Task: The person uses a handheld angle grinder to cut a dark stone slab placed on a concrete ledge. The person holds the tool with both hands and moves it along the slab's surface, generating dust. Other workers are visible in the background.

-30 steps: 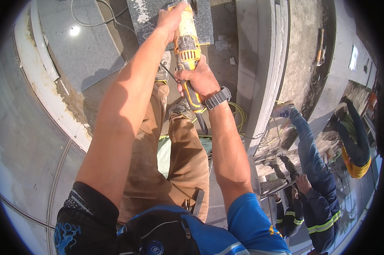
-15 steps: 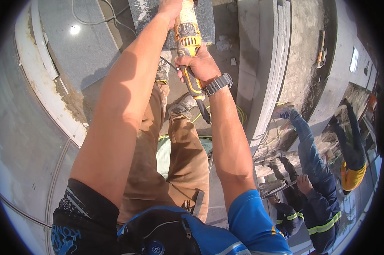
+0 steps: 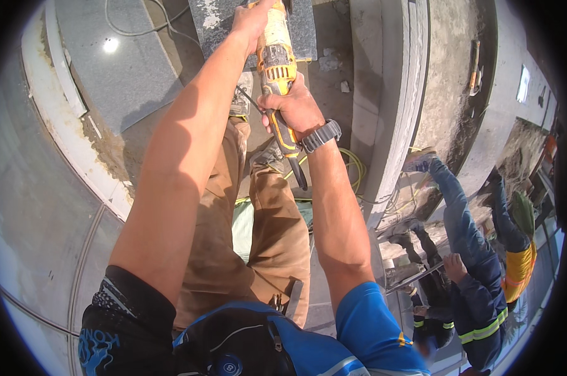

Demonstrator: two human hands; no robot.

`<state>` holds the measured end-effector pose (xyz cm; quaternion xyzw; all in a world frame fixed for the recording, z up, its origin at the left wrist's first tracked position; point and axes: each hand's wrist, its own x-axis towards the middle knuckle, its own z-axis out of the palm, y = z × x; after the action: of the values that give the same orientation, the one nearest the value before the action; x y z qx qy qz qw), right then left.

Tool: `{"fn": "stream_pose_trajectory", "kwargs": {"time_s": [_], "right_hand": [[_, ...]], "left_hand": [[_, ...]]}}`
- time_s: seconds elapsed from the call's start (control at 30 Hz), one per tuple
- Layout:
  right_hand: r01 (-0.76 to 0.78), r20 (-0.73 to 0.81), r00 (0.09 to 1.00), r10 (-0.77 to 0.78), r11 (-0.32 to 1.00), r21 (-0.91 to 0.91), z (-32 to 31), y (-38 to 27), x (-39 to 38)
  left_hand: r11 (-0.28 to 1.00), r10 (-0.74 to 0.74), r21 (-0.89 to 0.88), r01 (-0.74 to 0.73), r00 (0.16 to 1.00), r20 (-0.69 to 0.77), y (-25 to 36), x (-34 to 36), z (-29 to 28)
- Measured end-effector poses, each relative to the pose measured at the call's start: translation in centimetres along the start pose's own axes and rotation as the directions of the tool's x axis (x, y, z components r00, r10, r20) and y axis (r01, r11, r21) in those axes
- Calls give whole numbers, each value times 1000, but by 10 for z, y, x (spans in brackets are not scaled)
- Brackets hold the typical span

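A yellow and black angle grinder (image 3: 276, 59) with a worn pale front runs away from me at the top middle; its working end is mostly cut off by the top edge. My left hand (image 3: 251, 25) is closed at the tool's front, its fingertips partly out of sight. Around the rear handle, my right hand (image 3: 298, 111) is wrapped, a dark watch on its wrist. The tool's black cord sleeve points back toward me. Beneath the front of the grinder lies a speckled grey stone slab (image 3: 305, 37).
A larger grey slab (image 3: 101, 62) lies to the left, with a grey cable (image 3: 136, 32) over it. Stacked pale slabs (image 3: 384, 106) stand at right. A yellow-green cord (image 3: 359, 169) coils near my foot. Beyond, a hammer-like tool (image 3: 475, 69) and several people (image 3: 478, 282).
Both hands and the grinder have shifted very slightly; the rear end of the tool swung a little left and down. At right, the person in yellow has moved.
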<state>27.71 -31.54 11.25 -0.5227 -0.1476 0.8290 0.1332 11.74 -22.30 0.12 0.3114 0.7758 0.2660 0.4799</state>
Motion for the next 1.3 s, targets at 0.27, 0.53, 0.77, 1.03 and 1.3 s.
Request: {"fn": "stream_pose_trajectory", "kwargs": {"time_s": [0.27,0.53,0.77,1.03,1.3], "right_hand": [[6,2,1000,-6,1000,9,-3,10,-10],[-22,2,1000,22,1000,19,-5,21,-20],[-13,39,999,10,997,78,-5,17,-15],[-19,36,999,17,998,65,-3,5,-6],[11,60,998,-14,999,39,-3,-12,15]], "left_hand": [[997,16,79,-13,999,-32,3,-18,2],[779,-326,-539,320,941,88,7,-40,-1],[792,-264,-523,316,949,173,-3,-22,-2],[870,-201,-429,243,969,142,-2,-8,0],[964,-88,-245,100,994,59,5,23,0]]}}
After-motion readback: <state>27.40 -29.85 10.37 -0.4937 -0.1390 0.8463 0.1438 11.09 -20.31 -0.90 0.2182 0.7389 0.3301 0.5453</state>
